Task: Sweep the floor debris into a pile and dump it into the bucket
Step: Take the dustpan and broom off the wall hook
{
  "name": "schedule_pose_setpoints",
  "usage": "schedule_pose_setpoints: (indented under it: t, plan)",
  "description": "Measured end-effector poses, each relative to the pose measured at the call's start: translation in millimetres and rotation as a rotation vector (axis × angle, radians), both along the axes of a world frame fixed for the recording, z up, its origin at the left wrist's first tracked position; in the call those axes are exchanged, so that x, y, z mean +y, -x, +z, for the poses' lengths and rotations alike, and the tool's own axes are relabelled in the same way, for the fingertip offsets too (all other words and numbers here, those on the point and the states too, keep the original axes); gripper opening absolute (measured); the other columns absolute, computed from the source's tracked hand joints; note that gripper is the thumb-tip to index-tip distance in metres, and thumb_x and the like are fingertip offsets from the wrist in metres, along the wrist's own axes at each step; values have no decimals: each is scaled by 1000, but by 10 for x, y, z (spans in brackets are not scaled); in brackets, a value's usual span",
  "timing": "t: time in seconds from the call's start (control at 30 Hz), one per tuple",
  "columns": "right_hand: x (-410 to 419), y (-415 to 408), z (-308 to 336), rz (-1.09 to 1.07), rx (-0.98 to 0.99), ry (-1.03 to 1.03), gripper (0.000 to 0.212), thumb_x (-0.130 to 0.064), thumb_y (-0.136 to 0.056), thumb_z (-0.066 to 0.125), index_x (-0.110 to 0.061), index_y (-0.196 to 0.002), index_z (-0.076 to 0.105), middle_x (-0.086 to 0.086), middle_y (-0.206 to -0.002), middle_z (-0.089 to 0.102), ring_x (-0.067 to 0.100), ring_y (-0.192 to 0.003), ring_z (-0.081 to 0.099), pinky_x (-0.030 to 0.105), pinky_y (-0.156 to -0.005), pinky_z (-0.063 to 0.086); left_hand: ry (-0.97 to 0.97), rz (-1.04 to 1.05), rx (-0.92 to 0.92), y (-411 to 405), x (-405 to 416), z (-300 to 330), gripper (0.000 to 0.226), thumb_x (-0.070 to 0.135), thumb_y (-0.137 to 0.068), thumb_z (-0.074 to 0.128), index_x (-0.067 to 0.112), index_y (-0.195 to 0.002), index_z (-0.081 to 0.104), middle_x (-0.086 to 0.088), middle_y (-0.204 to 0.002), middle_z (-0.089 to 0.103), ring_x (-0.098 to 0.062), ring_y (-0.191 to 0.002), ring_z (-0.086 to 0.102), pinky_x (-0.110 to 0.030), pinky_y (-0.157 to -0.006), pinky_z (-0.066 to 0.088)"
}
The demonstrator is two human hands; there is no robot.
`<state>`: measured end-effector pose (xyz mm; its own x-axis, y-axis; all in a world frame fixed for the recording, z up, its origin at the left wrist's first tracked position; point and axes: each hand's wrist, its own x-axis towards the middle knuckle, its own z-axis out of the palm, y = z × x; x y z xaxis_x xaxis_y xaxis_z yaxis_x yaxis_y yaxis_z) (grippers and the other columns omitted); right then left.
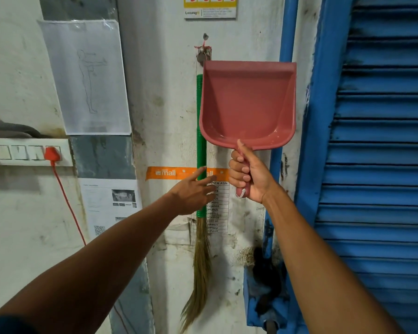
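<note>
Right hand [247, 174] grips dustpan [247, 102]; left hand [193, 194] at broom [201, 145].

A single head-worn wide-angle view looks straight ahead at a stained white plaster wall [169, 97] from arm's reach, with both forearms stretching up into the frame from the lower corners. Lines bow toward the edges. The blue slatted metal shutter [381, 165] fills the right side; a white switchboard [29, 151] sits at the left edge
</note>
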<state>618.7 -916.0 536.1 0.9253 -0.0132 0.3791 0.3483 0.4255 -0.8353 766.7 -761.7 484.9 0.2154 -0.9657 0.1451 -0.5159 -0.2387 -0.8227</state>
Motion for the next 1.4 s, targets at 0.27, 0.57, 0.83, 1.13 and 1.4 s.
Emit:
schedule_pose_setpoints:
  t: [0.27,0.57,0.83,1.13,1.4]
  plan:
    - [47,-74,-168,-107,-2,-15,41,-50,-103,59,-22,-75,49,-10,-51,31,4,-40,28,20,-38,29,-227,177,-125,12,-92,-32,38,42,-92,72,45,-129,64,11,-142,60,-37,-157,15,-75,-117,-11]
    - [225,25,-174,-157,-1,-2,41,-49,-104,58,-22,-75,48,-9,-53,29,4,-40,26,20,-38,27,-279,60,-235,-103,12,219,20,40,-96,67,41,-115,71,8,-123,68,-33,-142,43,-74,-119,-5]
    - [518,200,-39,-212,-35,-17,36,-41,-102,62,-22,-75,47,-9,-53,29,4,-40,27,20,-38,27,-203,7,-303,84,249,795,20,45,-97,64,47,-117,69,9,-122,67,-31,-123,59,-68,-119,12]
    - [914,452,-34,-253,-35,-21,35,-34,-105,58,-21,-75,46,-8,-54,28,4,-40,25,20,-36,29,-127,79,-256,143,380,1097,23,65,-94,55,65,-116,63,29,-105,64,-4,-123,50,-38,-117,22]
    - [914,636,-247,-265,-4,-47,34,-36,-104,60,-21,-75,48,-8,-54,29,4,-39,26,21,-36,31,-3,44,-329,261,352,1469,38,50,-101,52,46,-139,57,22,-126,64,-10,-134,53,-49,-126,9]
